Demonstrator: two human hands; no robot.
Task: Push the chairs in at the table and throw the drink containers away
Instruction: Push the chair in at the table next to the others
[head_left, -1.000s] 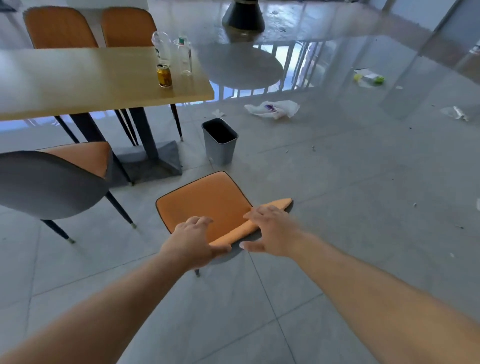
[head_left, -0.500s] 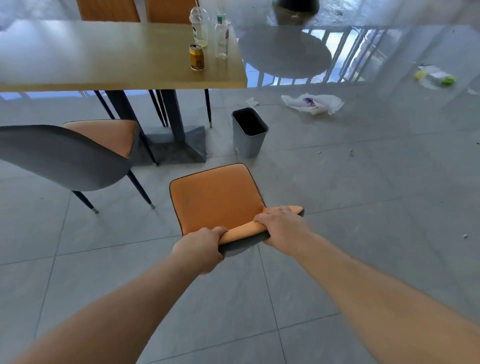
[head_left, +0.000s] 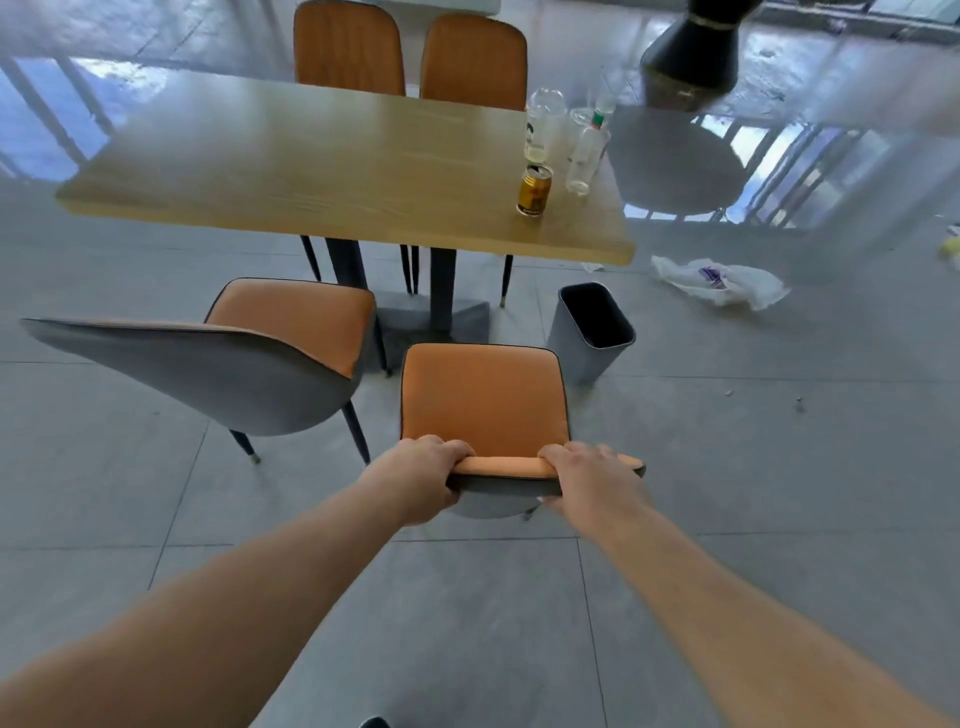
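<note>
Directly below the camera, both hands clamp the top edge of an orange chair's backrest: the left hand (head_left: 423, 475) wraps the left end with its fingers curled over the front and the thumb behind, and the right hand (head_left: 587, 480) grips the right end the same way. This near chair (head_left: 483, 400) stands on the grey tiled floor (head_left: 727, 493), its seat facing the wooden table (head_left: 291, 171) but not yet under it. Just to its left stands a second chair (head_left: 249, 353), turned at an angle so its grey shell faces the camera, also pulled out from the table. Across the table, two more orange chairs (head_left: 410, 57) sit side by side with their backs rising above the far edge. Near the table's right end stand the drink containers: a gold can (head_left: 534, 190) closest to the front edge, a clear bottle (head_left: 543, 127) behind it, and a slimmer clear bottle with a red and green top (head_left: 587, 156) just beside them on the right. On the floor, a grey bin (head_left: 582, 343) sits open-topped just right of the near chair's seat, below the table's right corner. Farther right, a crumpled white plastic bag (head_left: 719, 280) lies on the tiles, well apart from the bin.
</note>
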